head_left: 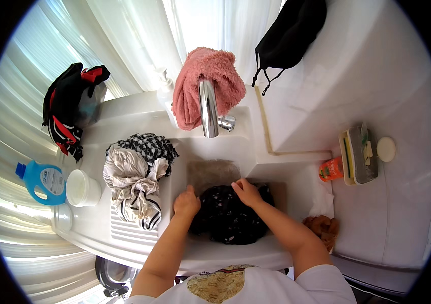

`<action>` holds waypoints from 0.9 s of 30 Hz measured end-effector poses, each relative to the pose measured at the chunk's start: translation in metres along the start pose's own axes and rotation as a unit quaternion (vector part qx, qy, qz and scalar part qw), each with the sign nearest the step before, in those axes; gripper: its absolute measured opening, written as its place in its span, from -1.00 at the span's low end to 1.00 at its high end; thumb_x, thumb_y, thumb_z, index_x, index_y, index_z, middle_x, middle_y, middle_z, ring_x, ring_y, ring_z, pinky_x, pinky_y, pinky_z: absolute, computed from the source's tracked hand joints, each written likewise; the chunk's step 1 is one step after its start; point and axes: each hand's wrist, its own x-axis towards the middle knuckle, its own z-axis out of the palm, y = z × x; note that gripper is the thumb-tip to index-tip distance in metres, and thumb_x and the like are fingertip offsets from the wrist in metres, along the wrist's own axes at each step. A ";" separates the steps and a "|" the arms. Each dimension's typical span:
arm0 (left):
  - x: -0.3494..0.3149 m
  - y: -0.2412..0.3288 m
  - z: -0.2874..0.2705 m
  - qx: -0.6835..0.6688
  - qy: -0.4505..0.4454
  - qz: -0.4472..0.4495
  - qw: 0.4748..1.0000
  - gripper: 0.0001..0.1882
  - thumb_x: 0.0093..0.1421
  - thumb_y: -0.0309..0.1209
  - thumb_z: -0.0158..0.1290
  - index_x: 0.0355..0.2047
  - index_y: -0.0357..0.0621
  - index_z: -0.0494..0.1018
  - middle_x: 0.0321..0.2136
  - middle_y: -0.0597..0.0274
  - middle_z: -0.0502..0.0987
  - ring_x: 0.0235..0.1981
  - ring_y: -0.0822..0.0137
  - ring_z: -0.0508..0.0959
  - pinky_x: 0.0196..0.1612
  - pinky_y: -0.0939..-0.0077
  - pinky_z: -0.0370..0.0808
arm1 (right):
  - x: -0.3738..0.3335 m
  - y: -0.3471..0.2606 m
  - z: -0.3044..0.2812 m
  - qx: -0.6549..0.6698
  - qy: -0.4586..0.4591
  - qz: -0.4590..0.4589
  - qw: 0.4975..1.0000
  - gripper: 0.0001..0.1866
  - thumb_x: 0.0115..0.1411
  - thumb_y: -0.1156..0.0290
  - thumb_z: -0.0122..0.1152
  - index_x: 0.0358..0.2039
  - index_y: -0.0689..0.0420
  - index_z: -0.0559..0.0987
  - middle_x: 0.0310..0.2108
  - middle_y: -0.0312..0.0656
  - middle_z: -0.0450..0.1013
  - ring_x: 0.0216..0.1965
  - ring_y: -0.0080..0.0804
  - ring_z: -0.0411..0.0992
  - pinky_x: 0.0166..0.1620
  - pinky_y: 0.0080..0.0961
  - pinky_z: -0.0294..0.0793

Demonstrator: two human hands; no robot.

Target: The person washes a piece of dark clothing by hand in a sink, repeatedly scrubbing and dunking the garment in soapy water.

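Note:
A black garment with small light specks (230, 218) lies bunched and dark in the sink basin (276, 169). My left hand (187, 202) is closed at the garment's upper left edge, its thumb side up. Across from it, my right hand (246, 192) pinches the garment's upper right part, fingers pointing inward. Greyish water (214, 171) shows just beyond the cloth. Above the basin hangs the chrome faucet (208, 109), draped with a pink towel (190, 93). What lies under the garment is hidden.
On the left ribbed board rest a cream garment (129, 175) and a black-and-white one (157, 149). Farther left stand a white tub (83, 188) and blue detergent bottle (46, 183). At right are an orange container (331, 169), a wall rack (361, 154) and brown cloth (322, 230).

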 end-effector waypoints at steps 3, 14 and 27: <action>-0.006 0.011 0.004 0.161 -0.050 0.053 0.984 -0.40 -0.06 -0.29 0.18 0.02 -0.01 0.26 0.04 0.09 0.34 0.01 -0.03 0.38 0.02 -0.03 0.32 | -0.014 0.053 -0.008 -0.017 -0.145 0.061 0.987 -0.12 -0.06 -0.28 0.17 0.01 0.30 0.39 0.02 0.11 0.35 0.08 -0.06 0.31 0.11 -0.39 0.27; -0.017 0.010 0.012 0.130 -0.205 0.149 0.959 -0.28 -0.12 -0.50 0.07 0.13 0.15 0.25 0.01 -0.07 0.39 -0.04 -0.02 0.46 -0.04 0.27 0.43 | -0.060 -0.001 -0.016 -0.294 -0.008 -0.093 0.951 -0.75 -0.16 0.52 0.11 -0.40 0.04 0.62 -0.37 -0.04 0.51 -0.28 -0.05 0.47 -0.17 -0.23 0.47; -0.007 -0.012 0.009 -0.079 0.022 0.017 0.996 -0.37 -0.05 -0.44 0.04 0.11 0.09 0.27 0.14 -0.07 0.17 0.13 -0.17 0.20 0.07 0.15 0.31 | -0.032 -0.045 -0.018 -0.273 0.093 -0.218 0.932 -0.53 -0.19 0.52 0.29 -0.16 0.03 0.51 -0.02 -0.16 0.33 0.05 -0.11 0.23 0.03 -0.31 0.35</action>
